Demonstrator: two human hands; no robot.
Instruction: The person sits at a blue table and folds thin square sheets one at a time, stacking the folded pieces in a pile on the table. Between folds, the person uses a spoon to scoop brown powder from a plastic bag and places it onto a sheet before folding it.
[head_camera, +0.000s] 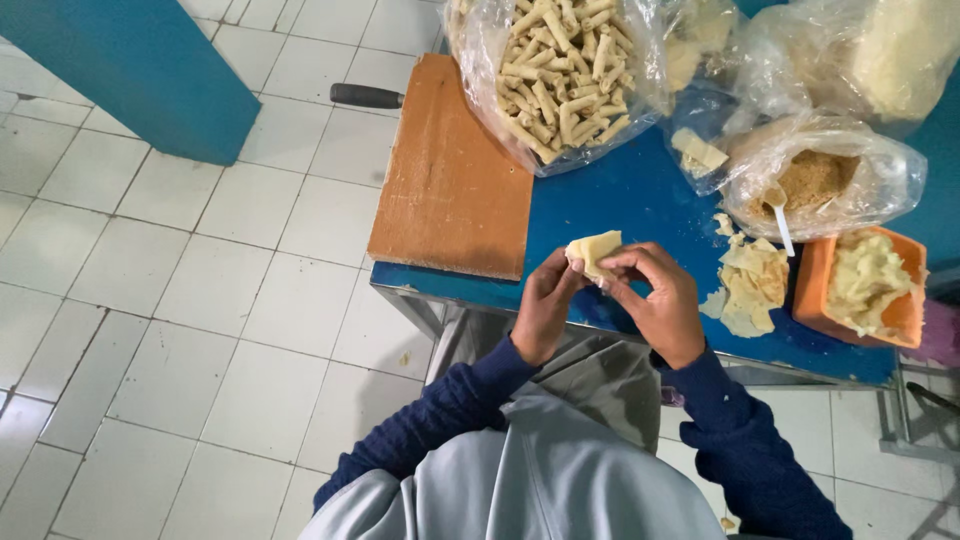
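Both hands, left (543, 310) and right (655, 300), pinching the wrapper (594, 252) over the table's (620, 200) front edge: best rolled tight, edges tucked in.

Navy knit sleeves, pale grey, perhaps hooded, garment

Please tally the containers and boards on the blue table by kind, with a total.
Clear plastic bags: 3, of rolled sticks, of crumbs, of pale dough
Orange tub: 1
Wooden board: 1
Total: 5
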